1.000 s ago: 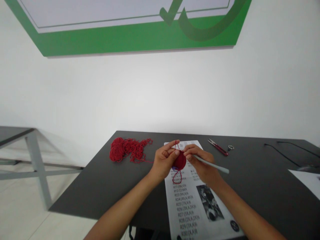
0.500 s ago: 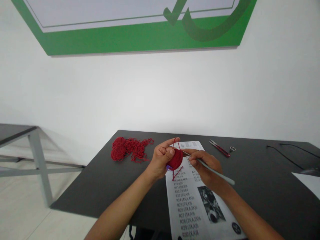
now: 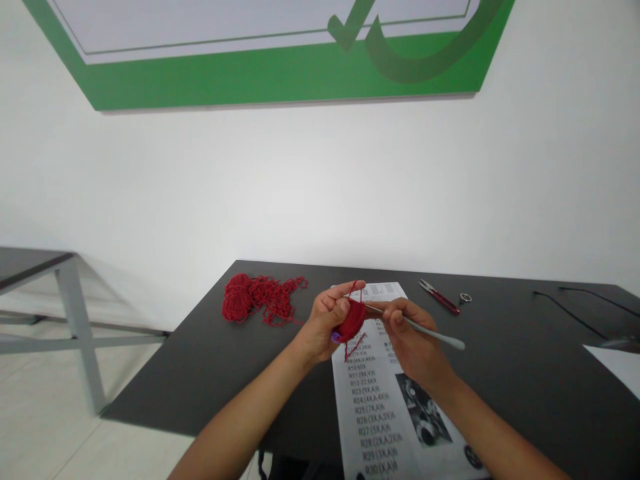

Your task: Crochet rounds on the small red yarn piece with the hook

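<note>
My left hand (image 3: 323, 325) pinches a small round piece of red crochet (image 3: 352, 320) between thumb and fingers. Red yarn loops over its raised index finger. A purple stitch marker (image 3: 337, 337) sits at the lower left edge of the piece, and a red yarn tail (image 3: 354, 348) dangles below. My right hand (image 3: 411, 337) grips a crochet hook (image 3: 434, 333) with a pale grey-green handle. The hook's metal tip meets the right edge of the crochet piece; whether it is inside a stitch I cannot tell.
A ball of red yarn (image 3: 237, 298) with a loose tangle (image 3: 275, 298) lies at the table's back left. Under my hands is a printed pattern sheet (image 3: 373, 413). Red-handled scissors (image 3: 440, 297) and a small metal ring (image 3: 465, 298) rest behind my right hand. Glasses (image 3: 575, 317) lie far right.
My left index finger has dipped slightly to the right, and the crochet piece has turned a little. The hook lies flatter, its handle end raised, as my right hand has rolled.
</note>
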The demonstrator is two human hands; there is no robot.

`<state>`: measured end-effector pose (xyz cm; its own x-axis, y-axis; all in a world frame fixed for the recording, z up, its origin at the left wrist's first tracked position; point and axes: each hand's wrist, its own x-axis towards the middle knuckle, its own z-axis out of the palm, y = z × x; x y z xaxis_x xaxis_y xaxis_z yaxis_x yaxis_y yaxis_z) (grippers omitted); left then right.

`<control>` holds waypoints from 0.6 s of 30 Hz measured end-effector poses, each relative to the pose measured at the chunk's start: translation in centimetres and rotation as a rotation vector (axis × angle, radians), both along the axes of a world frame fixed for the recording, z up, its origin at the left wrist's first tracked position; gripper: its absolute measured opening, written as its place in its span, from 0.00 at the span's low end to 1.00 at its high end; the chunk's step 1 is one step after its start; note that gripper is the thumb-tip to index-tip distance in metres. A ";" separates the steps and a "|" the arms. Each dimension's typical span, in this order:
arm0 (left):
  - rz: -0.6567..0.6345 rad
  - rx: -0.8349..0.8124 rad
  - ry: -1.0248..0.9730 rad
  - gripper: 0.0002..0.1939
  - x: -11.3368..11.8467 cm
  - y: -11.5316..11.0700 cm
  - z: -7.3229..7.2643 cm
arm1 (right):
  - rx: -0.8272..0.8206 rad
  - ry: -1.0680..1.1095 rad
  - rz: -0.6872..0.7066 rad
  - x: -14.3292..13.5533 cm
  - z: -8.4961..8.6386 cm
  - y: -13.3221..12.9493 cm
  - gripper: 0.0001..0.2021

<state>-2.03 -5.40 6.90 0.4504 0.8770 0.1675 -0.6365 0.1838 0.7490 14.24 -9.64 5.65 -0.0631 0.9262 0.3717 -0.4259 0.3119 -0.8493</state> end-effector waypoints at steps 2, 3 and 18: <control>0.042 0.067 0.042 0.30 0.0 0.2 -0.1 | -0.024 0.034 -0.009 -0.2 0.3 -0.1 0.12; 0.055 0.092 0.065 0.31 0.0 0.2 -0.1 | -0.032 0.037 -0.021 -0.3 0.3 -0.1 0.12; -0.075 -0.086 -0.086 0.27 0.1 -0.2 -0.4 | -0.039 0.055 0.001 -0.3 0.6 -0.3 0.13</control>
